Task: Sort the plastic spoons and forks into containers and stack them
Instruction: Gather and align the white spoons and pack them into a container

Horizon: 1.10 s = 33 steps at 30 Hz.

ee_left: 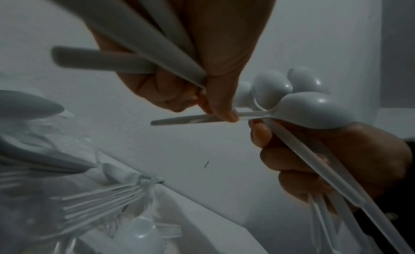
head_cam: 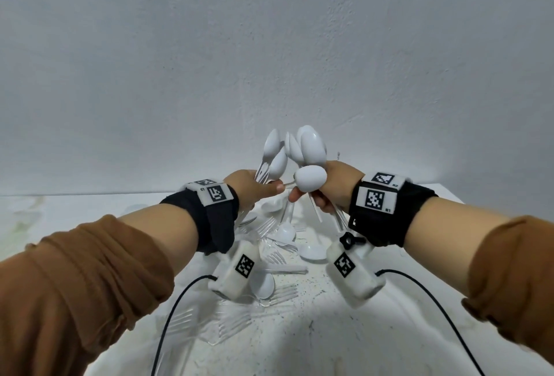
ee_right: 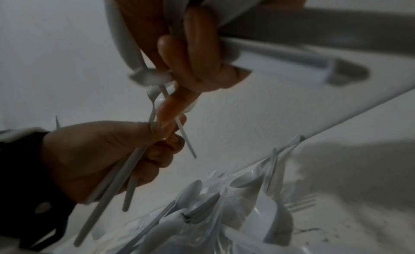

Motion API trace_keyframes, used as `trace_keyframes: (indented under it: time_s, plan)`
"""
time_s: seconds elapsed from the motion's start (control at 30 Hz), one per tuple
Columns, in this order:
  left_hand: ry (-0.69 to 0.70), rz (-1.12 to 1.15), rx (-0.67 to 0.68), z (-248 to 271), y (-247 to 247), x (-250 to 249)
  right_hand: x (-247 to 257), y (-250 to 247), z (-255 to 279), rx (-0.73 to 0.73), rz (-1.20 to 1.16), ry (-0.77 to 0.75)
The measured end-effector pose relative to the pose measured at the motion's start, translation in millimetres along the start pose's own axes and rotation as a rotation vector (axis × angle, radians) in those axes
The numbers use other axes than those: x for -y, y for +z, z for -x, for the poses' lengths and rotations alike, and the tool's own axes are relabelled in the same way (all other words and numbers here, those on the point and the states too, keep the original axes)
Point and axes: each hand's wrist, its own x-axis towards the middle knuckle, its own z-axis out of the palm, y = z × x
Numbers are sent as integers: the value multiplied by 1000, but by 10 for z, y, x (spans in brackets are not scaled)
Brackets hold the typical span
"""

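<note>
Both fists full of white spoons, one spoon crossing between them at centre frame

The left hand [head_cam: 253, 188] curls round a fan of spoons [head_cam: 277, 153] with bowls up, a clear fork showing among them, and its thumb and forefinger pinch the handle of a single spoon [head_cam: 310, 181] lying crosswise — while the right hand [head_cam: 332, 189] grips its own bunch [head_cam: 310, 144], handles poking out below the fist. These look feather-light, thin and springy, glossy enough to slide against each other, so I'd judge a loose bunch will splay or slip; best held at the handles, near the necks, squeezed evenly. Below the hands, lower centre, more spoons and clear forks [head_cam: 269, 230] lie heaped on the white table [head_cam: 344, 330]. No containers clearly identifiable.
</note>
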Motion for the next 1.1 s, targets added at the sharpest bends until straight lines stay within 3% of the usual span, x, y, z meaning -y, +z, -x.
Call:
trace_keyframes:
  time_s: [0.2,0.37,0.53,0.63,0.7,0.9,1.1]
  plan:
    - [34,-130,-18,20,-122,17,-35,-50,-97,-113,-27,26]
    - [48,38,-30,-24,-216,78,-135,-131,-317,-147,103,38]
    - [14,472,23,-9,-208,94,-201,-123,-481,39,360,-42]
    - [-1,605,6,-15,-196,109,-210,-65,-568,129,645,-108]
    - [-28,621,-4,-22,-203,128,-231,-11,-661,191,807,-150]
    - [-61,533,-76,-83,-200,163,-289,149,-903,305,1006,-176]
    - [-72,448,-74,-124,-127,205,-386,242,-1034,388,1017,-200]
